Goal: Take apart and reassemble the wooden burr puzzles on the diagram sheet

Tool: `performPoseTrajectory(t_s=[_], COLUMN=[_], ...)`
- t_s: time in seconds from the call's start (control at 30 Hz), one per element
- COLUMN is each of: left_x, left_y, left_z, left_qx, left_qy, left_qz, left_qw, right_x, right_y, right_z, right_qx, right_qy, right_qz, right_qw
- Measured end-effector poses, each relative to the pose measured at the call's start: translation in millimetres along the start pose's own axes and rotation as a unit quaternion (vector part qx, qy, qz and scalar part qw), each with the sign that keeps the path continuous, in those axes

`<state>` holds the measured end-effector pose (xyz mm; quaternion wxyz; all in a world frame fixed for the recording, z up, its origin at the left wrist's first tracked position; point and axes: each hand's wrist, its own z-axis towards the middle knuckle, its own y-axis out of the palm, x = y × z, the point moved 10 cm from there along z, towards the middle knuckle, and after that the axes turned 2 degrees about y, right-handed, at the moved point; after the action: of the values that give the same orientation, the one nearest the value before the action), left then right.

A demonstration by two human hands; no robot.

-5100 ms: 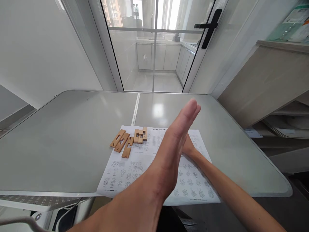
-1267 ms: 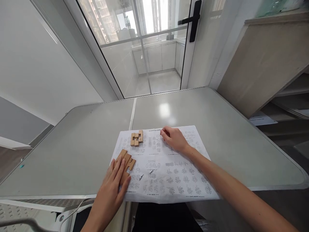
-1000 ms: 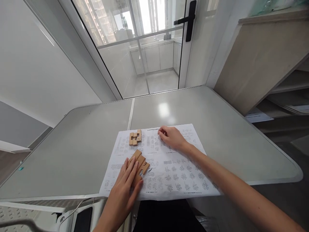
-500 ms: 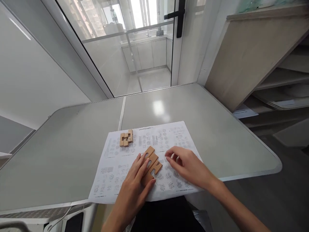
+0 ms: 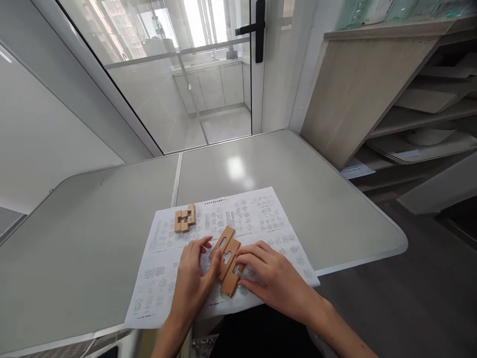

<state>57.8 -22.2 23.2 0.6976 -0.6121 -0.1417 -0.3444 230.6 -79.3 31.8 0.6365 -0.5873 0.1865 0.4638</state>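
Three flat wooden puzzle pieces lie side by side on a slant on the printed sheet: the left piece [image 5: 228,233] with a long slot, the middle piece [image 5: 233,247] with a shaped cutout, and the right piece [image 5: 230,284] with dark marks at its near end. My left hand [image 5: 192,273] is open, its thumb against the left and middle pieces and its fingers apart. My right hand [image 5: 274,271] has its fingertips and thumb closed at the notched edge of the right piece, partly covering it. An assembled wooden block cluster [image 5: 184,219] rests farther back on the sheet.
The sheet [image 5: 151,248], printed with small diagrams, lies at the near edge of the grey table [image 5: 298,174]. Behind the table is a glass door with a black handle [image 5: 260,30]. A wooden shelf unit [image 5: 343,89] holding papers stands at the right.
My right hand has moved left onto the right piece. My left hand has drawn its fingers back off the pieces, leaving the thumb there. The view has shifted slightly right.
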Motion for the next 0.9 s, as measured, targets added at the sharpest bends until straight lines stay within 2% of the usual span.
performPoseTrajectory(t_s=[0.27, 0.5, 0.7, 0.9], left_x=[-8, -8, -4, -18], left_y=[-2.4, -1.8, -4.5, -14.0], left_z=[-1, -1, 0, -7], left_qx=[0.009, 0.002, 0.010, 0.024], left_qy=[-0.005, -0.009, 0.004, -0.087], left_qz=[0.025, 0.021, 0.001, -0.128], left_qw=[1.000, 1.000, 1.000, 0.988], right_x=[6, 15, 22, 22], right_y=[5, 6, 3, -1], right_z=[-1, -4, -17, -21], right_qx=[-0.014, -0.062, -0.058, -0.048], right_qy=[0.013, 0.067, 0.117, 0.163], right_qz=[-0.015, -0.046, -0.036, -0.006], right_qw=[1.000, 0.995, 0.991, 0.985])
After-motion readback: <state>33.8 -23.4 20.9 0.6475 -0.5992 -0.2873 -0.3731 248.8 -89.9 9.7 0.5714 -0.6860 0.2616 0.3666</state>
